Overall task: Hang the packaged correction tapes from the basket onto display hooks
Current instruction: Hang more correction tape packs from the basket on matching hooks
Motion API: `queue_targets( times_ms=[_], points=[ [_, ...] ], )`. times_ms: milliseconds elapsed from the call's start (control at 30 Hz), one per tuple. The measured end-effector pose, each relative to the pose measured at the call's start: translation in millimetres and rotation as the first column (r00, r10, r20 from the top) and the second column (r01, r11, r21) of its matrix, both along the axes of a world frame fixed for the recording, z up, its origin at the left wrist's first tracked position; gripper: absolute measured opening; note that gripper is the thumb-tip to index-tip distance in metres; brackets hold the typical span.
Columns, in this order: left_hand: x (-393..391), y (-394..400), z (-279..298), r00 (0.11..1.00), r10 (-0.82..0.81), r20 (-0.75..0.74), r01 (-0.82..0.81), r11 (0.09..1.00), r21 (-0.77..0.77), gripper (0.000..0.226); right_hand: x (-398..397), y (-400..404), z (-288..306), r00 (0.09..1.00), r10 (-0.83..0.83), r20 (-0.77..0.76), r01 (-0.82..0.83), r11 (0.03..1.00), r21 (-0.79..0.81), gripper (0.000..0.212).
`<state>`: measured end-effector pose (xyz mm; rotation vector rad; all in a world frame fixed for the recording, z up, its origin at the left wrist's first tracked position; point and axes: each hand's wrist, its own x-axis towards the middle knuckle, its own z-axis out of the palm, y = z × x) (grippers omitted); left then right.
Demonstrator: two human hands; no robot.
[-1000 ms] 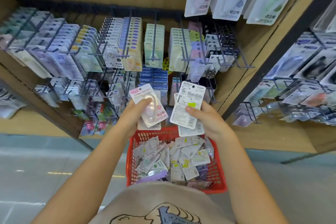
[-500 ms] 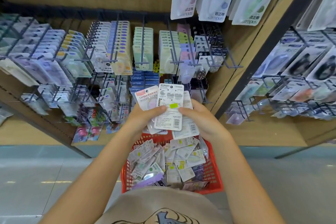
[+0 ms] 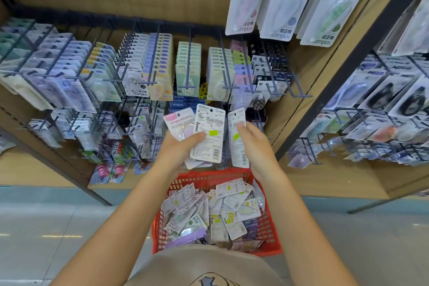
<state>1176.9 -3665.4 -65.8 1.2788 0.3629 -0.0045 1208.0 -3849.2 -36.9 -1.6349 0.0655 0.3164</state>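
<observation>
My left hand point(image 3: 180, 148) grips a fanned stack of correction tape packs: a pink-headed pack point(image 3: 180, 124) facing up and a white pack point(image 3: 209, 137) back side up, thumb across them. My right hand point(image 3: 254, 141) holds another white pack point(image 3: 236, 144) by its edge, just right of the stack. Below both hands, a red basket point(image 3: 269, 227) holds several loose packs point(image 3: 209, 211). Dark display hooks point(image 3: 188, 62) on the shelf ahead carry rows of packaged tapes.
Large Campus tape packs point(image 3: 285, 0) hang at the top right. A second hook rack point(image 3: 383, 111) stands to the right behind a dark post point(image 3: 343, 74). A wooden shelf ledge point(image 3: 325, 181) and the pale floor point(image 3: 46, 227) lie below.
My right hand passed a white pack onto the left hand's stack, then drew apart to the right with another pack. The view tilted up.
</observation>
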Motion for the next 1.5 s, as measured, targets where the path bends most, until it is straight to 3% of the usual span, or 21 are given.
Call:
queue_targets(
  times_ms=[267,400,667,800,967,1100,1367,1500],
  points=[
    [0,-4,19,0.997,0.025,0.073,-0.025,1.000,0.003,0.038,0,16,10,0.999,0.019,0.050,-0.022,0.998,0.065,0.040],
    [2,-2,27,0.988,0.042,0.147,-0.043,0.999,0.002,0.042,3,15,13,0.990,-0.030,0.140,0.034,0.999,-0.028,0.052],
    [4,-6,40,0.962,0.021,0.271,-0.011,0.999,-0.039,0.068,8,30,25,0.938,-0.123,0.324,0.159,0.983,-0.088,0.035],
    [6,-5,43,0.965,0.052,0.256,-0.034,0.997,-0.076,0.060,10,29,31,0.942,-0.133,0.309,0.138,0.990,0.007,0.019],
    [12,-5,62,0.955,0.111,0.274,-0.088,0.992,-0.094,0.054,13,21,50,0.970,-0.104,0.219,0.084,0.991,0.100,0.037],
    [27,-12,92,0.928,0.032,0.372,-0.026,0.999,-0.019,0.055,17,11,71,0.960,-0.071,0.271,0.044,0.993,0.106,0.018],
    [61,-39,158,0.900,-0.080,0.429,0.053,0.996,0.075,0.042,52,-38,116,0.874,-0.358,0.329,0.246,0.909,0.336,0.022],
    [73,-58,173,0.887,-0.116,0.446,0.068,0.990,0.123,0.044,64,-73,134,0.813,-0.451,0.368,0.331,0.878,0.345,0.023]
  ],
)
